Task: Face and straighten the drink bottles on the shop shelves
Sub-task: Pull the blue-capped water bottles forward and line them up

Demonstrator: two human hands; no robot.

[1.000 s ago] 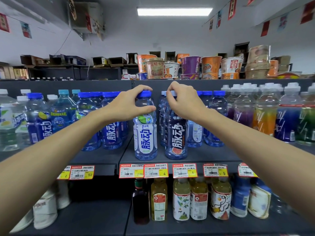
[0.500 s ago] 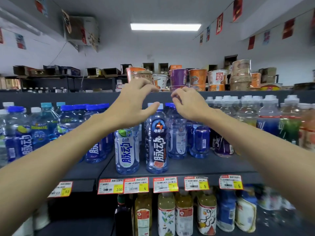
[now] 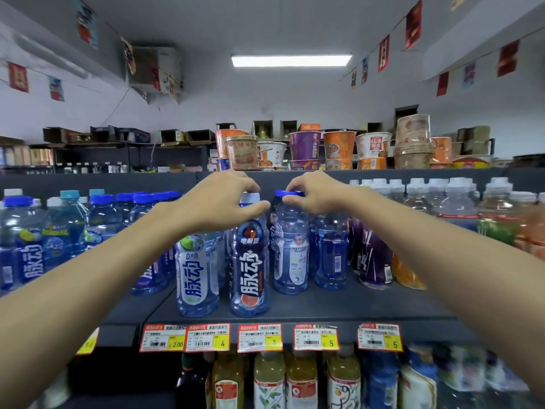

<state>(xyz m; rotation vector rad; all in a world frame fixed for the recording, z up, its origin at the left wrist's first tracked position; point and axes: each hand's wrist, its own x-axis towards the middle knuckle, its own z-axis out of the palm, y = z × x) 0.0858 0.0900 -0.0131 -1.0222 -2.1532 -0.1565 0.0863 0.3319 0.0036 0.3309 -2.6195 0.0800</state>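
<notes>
On the middle shelf (image 3: 339, 308) stand blue-capped drink bottles. At the front, a white-label bottle (image 3: 196, 276) and a dark-label bottle (image 3: 250, 270) face outward. My left hand (image 3: 221, 202) curls over the dark-label bottle's cap, thumb at its neck. Just right and a little further back, a clear blue bottle (image 3: 290, 249) shows its back label with small print. My right hand (image 3: 317, 193) pinches its blue cap. Another blue bottle (image 3: 331, 255) beside it shows its barcode side.
More blue bottles (image 3: 100, 228) fill the shelf to the left, white-capped coloured drinks (image 3: 454, 208) to the right. Price tags (image 3: 259, 338) line the shelf edge. Tea and juice bottles (image 3: 300, 382) stand below, instant noodle cups (image 3: 303, 149) on top.
Both hands moved one bottle to the right: the left from the white-label bottle's cap to the dark-label one, the right from the dark-label bottle to the bottle behind it.
</notes>
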